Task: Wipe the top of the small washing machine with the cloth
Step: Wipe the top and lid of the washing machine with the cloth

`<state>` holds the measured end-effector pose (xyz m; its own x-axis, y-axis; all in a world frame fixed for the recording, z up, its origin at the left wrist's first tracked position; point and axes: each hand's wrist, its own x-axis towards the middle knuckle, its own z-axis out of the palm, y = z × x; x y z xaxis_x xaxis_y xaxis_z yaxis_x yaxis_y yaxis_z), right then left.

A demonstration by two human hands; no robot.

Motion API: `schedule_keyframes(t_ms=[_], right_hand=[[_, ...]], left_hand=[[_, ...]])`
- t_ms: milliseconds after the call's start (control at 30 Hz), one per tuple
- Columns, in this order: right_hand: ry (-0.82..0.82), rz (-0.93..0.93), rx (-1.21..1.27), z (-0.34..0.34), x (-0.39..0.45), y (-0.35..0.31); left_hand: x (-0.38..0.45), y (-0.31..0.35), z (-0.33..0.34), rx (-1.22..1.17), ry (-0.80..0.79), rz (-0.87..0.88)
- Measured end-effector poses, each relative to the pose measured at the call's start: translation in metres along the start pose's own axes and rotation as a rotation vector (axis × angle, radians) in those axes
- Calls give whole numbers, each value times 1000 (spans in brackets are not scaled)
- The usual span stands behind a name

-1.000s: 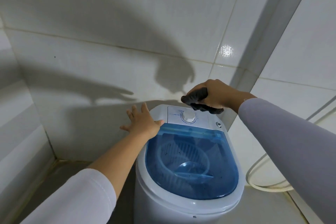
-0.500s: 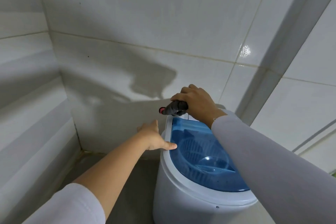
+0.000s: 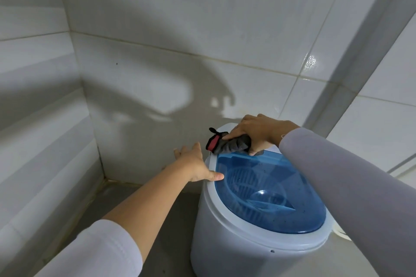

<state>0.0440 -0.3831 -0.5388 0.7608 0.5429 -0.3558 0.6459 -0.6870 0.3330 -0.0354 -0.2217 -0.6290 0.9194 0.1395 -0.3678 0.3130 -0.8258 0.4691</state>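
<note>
One washing machine (image 3: 247, 243), one cloth (image 3: 231, 144), two hands (image 3: 195, 165)

A single wide-angle head camera is looking forward and steeply down from close above, taking in the small washing machine (image 3: 258, 227) at lower right of the frame and a tiled wall corner (image 3: 90, 101) at left.

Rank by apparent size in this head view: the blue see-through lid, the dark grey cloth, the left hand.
1. Translucent blue oval lid, clearly largest.
2. Left hand and crumpled dark grey cloth look alike; the right hand hides part of the cloth, so no ranking.
</note>
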Motion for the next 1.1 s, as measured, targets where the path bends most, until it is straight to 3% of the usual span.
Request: schedule_keyframes(t_ms=[167,300,567,1100], right_hand=[[-188,63,244,-6,-6,-5],[59,91,472,-5,-11,-31],[314,50,474,38,5,-58],[374,111,528,60,-11,-30]], left_hand=[[4,-1,3,3,17,-4],[2,0,3,-2,20,2],[-1,-2,3,22,60,0],[-6,1,5,29,95,-48]])
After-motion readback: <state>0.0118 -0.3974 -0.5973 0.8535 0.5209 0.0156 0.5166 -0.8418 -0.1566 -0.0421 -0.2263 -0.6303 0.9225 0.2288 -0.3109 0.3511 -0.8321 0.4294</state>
